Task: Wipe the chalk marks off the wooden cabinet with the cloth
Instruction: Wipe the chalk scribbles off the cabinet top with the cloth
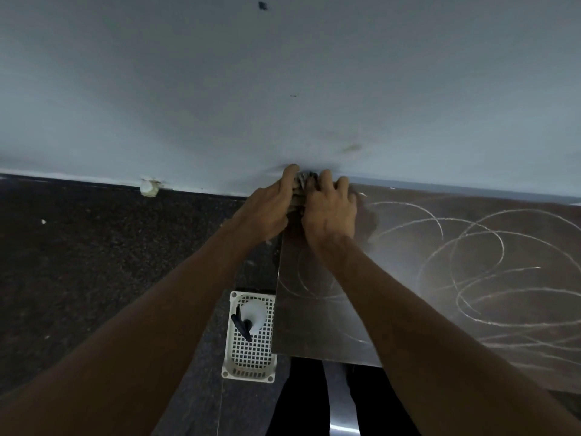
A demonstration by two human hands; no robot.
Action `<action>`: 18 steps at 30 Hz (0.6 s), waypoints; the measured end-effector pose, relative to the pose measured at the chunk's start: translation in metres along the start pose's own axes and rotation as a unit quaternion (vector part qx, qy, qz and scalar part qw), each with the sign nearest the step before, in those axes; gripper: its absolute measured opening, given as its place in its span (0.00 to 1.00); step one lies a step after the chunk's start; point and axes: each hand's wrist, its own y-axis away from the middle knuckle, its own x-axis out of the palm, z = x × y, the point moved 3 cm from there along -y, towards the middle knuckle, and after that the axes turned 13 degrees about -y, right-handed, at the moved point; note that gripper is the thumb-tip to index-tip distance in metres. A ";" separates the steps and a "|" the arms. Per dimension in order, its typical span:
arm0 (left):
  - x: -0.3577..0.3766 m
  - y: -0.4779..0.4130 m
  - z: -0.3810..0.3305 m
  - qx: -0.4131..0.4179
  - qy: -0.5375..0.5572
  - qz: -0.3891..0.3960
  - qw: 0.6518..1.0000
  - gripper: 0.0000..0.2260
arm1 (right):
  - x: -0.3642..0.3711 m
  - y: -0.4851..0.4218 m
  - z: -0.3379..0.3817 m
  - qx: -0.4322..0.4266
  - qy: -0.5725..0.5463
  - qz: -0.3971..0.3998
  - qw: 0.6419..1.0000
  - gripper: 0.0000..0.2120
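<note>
Dim, soft-focus; wide-angle edge distortion

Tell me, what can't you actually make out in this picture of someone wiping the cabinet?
Head view only:
- The cloth: mostly covered by the left hand and right hand; only a bunched strip shows between them.
- The wooden cabinet: cut off by the right edge, so the full spread of chalk marks is unknown.
- The spray bottle in the white basket: contents and label too small to tell.
</note>
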 end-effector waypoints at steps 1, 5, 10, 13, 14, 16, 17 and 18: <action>0.000 -0.001 0.000 0.000 -0.002 0.000 1.000 0.39 | -0.001 -0.001 0.002 -0.006 0.003 0.002 1.000 0.15; -0.001 0.002 0.002 0.010 -0.007 0.007 1.000 0.39 | -0.012 -0.007 -0.022 -0.016 0.036 -0.002 0.999 0.14; 0.001 0.000 0.001 0.009 -0.006 0.002 1.000 0.38 | -0.007 -0.012 -0.007 0.019 0.003 0.006 1.000 0.14; 0.000 0.000 0.002 0.017 -0.019 0.004 1.000 0.38 | -0.008 -0.010 -0.010 -0.037 0.010 0.017 0.999 0.16; 0.000 0.000 0.003 0.019 -0.020 0.005 1.000 0.38 | -0.010 -0.009 -0.016 -0.055 0.019 0.023 0.998 0.17; 0.000 0.001 0.003 0.019 -0.019 0.003 1.000 0.38 | -0.012 0.003 -0.032 -0.088 0.041 0.043 0.994 0.22; -0.001 0.000 0.003 0.020 -0.017 0.001 1.000 0.38 | -0.012 0.013 -0.039 -0.096 0.047 0.053 0.993 0.24; -0.001 0.000 0.003 0.020 -0.015 -0.001 1.000 0.38 | -0.011 0.025 -0.046 -0.094 0.049 0.057 0.993 0.25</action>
